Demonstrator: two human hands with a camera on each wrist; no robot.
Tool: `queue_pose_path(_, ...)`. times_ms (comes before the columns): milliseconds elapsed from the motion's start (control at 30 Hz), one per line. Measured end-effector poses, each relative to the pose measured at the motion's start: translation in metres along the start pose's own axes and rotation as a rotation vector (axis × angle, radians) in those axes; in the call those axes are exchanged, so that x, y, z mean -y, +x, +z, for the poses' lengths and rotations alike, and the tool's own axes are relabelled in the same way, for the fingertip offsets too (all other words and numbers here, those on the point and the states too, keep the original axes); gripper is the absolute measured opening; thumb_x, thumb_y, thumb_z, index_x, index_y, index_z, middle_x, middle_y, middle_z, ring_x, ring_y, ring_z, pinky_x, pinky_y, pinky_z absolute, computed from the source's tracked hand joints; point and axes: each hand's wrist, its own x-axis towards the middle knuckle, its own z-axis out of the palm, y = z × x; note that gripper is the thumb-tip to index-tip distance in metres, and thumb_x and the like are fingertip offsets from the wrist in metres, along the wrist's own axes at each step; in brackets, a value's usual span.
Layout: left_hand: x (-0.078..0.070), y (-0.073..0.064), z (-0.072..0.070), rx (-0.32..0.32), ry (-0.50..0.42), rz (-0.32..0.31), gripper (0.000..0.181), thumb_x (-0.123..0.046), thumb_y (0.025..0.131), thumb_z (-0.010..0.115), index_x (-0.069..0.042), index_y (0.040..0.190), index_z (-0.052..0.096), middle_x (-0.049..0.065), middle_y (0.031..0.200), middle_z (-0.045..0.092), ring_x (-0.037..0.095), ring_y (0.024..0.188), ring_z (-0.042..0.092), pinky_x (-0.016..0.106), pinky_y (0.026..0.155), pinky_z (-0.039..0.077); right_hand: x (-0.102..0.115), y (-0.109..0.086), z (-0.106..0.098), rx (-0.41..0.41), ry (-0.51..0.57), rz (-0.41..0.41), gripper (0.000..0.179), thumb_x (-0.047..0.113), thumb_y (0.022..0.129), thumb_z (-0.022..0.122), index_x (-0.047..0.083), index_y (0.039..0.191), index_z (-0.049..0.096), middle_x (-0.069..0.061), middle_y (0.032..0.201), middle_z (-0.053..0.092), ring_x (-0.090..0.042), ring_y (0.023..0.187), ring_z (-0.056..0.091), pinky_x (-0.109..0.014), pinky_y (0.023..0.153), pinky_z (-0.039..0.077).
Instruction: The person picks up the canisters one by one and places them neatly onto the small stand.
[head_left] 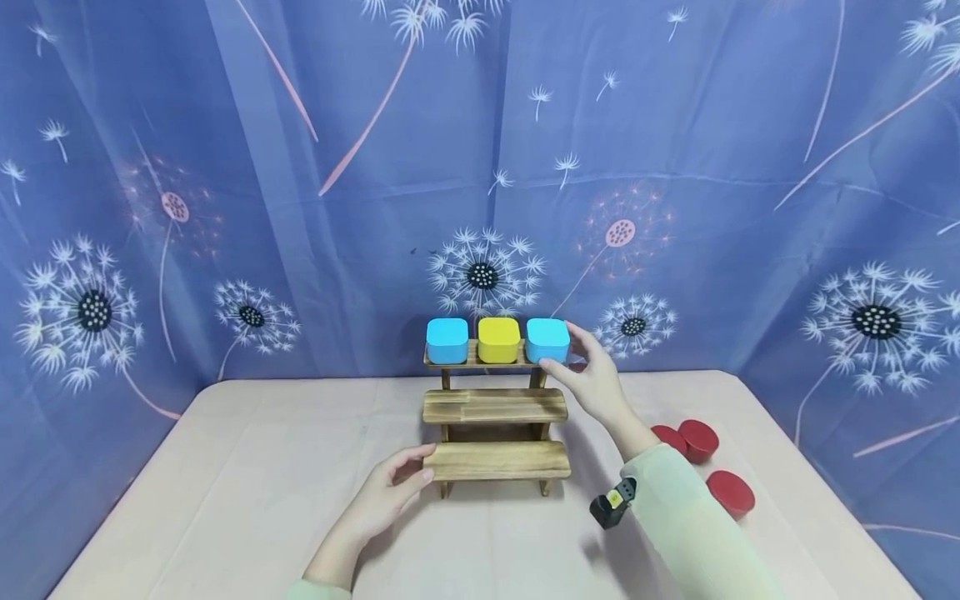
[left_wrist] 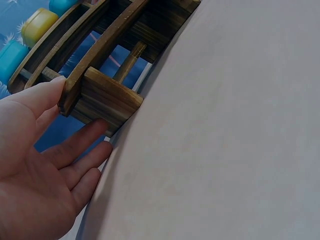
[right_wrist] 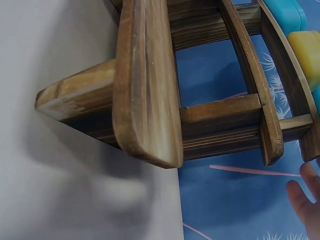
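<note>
A three-tier wooden stand (head_left: 495, 406) rises at the middle of the table. Along its top tier sit a blue rounded box (head_left: 447, 342) on the left, a yellow rounded box (head_left: 498, 341) in the middle and a light-blue rounded box (head_left: 547, 341) on the right. My right hand (head_left: 592, 379) holds the light-blue box at its right side, thumb at the front and fingers behind. Down at the lowest tier, my left hand (head_left: 386, 492) grips the left end of the board between thumb and index finger; its other fingers (left_wrist: 82, 142) spread loosely below.
Several round red pieces (head_left: 731, 493) lie on the table to the right, beside the right sleeve (head_left: 690, 525). A small black device (head_left: 613, 503) is worn at the right wrist. A blue dandelion-print curtain (head_left: 360, 275) hangs behind the pale tabletop (head_left: 285, 467).
</note>
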Motion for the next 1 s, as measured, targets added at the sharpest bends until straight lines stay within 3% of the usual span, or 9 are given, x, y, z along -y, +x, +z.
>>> queue_pose_path(167, -0.004, 0.001, 0.001, 0.011, -0.024, 0.005, 0.046, -0.021, 0.092, 0.062, -0.004, 0.133, 0.051, 0.022, 0.127, 0.055, 0.030, 0.113, 0.058, 0.040, 0.093, 0.052, 0.000, 0.000, -0.002, 0.002, 0.000, 0.015, 0.078, 0.026, 0.084, 0.073, 0.007, 0.147, 0.031, -0.016, 0.139, 0.045, -0.034, 0.119, 0.052, -0.053, 0.095, 0.047)
queue_pose_path(400, -0.005, 0.000, 0.001, 0.012, -0.036, -0.009, 0.047, -0.022, 0.092, 0.061, -0.004, 0.134, 0.050, 0.022, 0.130, 0.054, 0.033, 0.116, 0.056, 0.043, 0.094, 0.051, -0.003, -0.006, -0.005, 0.009, -0.009, 0.008, 0.077, 0.022, 0.083, 0.073, 0.006, 0.146, 0.031, -0.013, 0.144, 0.042, -0.031, 0.119, 0.052, -0.041, 0.092, 0.050)
queue_pose_path(500, -0.003, 0.000, 0.000, 0.017, -0.032, -0.019, 0.047, -0.023, 0.092, 0.061, -0.005, 0.134, 0.050, 0.022, 0.131, 0.053, 0.033, 0.117, 0.055, 0.043, 0.095, 0.051, -0.005, -0.011, -0.008, 0.019, -0.008, 0.009, 0.076, 0.023, 0.084, 0.073, 0.009, 0.146, 0.031, -0.013, 0.147, 0.039, -0.032, 0.122, 0.050, -0.045, 0.095, 0.048)
queue_pose_path(667, -0.001, 0.000, -0.002, 0.020, -0.026, -0.029, 0.048, -0.025, 0.092, 0.062, -0.006, 0.134, 0.050, 0.021, 0.130, 0.053, 0.032, 0.117, 0.055, 0.044, 0.095, 0.051, 0.013, -0.024, -0.013, 0.033, -0.026, 0.014, 0.072, 0.015, 0.085, 0.071, 0.003, 0.145, 0.032, -0.020, 0.143, 0.042, -0.038, 0.123, 0.049, -0.049, 0.096, 0.046)
queue_pose_path(733, 0.000, 0.001, -0.003, 0.020, -0.022, -0.027, 0.048, -0.026, 0.092, 0.061, -0.006, 0.134, 0.050, 0.021, 0.129, 0.054, 0.032, 0.116, 0.056, 0.043, 0.093, 0.051, 0.011, -0.026, -0.014, 0.030, -0.028, 0.008, 0.070, 0.012, 0.084, 0.071, 0.001, 0.144, 0.034, -0.022, 0.141, 0.044, -0.038, 0.122, 0.049, -0.050, 0.095, 0.045)
queue_pose_path(867, 0.000, 0.001, -0.002, 0.019, -0.019, -0.028, 0.048, -0.026, 0.092, 0.061, -0.006, 0.134, 0.050, 0.021, 0.129, 0.054, 0.032, 0.116, 0.056, 0.042, 0.093, 0.052, -0.013, -0.026, -0.017, 0.020, -0.037, -0.016, 0.069, 0.015, 0.084, 0.072, 0.004, 0.143, 0.037, -0.020, 0.140, 0.045, -0.036, 0.121, 0.050, -0.053, 0.096, 0.045)
queue_pose_path(1000, 0.000, 0.000, -0.001, 0.020, -0.028, -0.028, 0.048, -0.025, 0.092, 0.061, -0.006, 0.134, 0.050, 0.021, 0.130, 0.054, 0.033, 0.117, 0.055, 0.044, 0.095, 0.051, -0.019, -0.033, -0.021, 0.016, -0.071, -0.015, 0.067, 0.016, 0.085, 0.071, 0.002, 0.142, 0.038, -0.020, 0.139, 0.047, -0.034, 0.121, 0.050, -0.054, 0.095, 0.046)
